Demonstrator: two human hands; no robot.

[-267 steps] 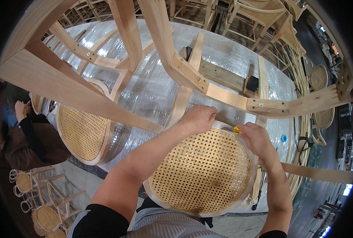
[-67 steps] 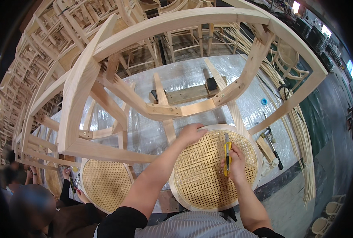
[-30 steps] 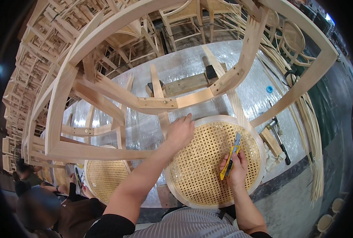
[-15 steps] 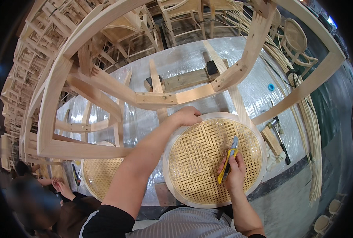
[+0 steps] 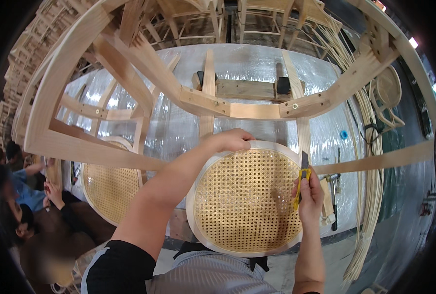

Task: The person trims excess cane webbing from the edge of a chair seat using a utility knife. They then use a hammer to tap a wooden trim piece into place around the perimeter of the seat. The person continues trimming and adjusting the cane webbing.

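Note:
A round chair back or seat panel of woven cane [image 5: 247, 201] with a pale wooden rim [image 5: 192, 215] lies before me, joined to a bare wooden chair frame [image 5: 254, 111]. At the rim's far edge my left hand [image 5: 237, 140] is closed, its fingers curled over the wood and gripping it. My right hand [image 5: 310, 196] holds a yellow utility knife [image 5: 303, 177] near the panel's right edge, its grey blade end pointing away from me. Its lower fingers are partly hidden behind the handle.
A plastic-wrapped table [image 5: 179, 142] carries the frame and a wooden block [image 5: 245, 89]. Cane strips [image 5: 367, 196] hang along the right side, near a hammer-like tool [image 5: 333, 196] and a blue ring [image 5: 344, 134]. Another cane panel [image 5: 108, 176] and co-workers [image 5: 56, 196] are at left.
My right hand has carried the knife rightward, from over the middle of the cane to the panel's right rim. The left hand stays on the far rim. My view has shifted.

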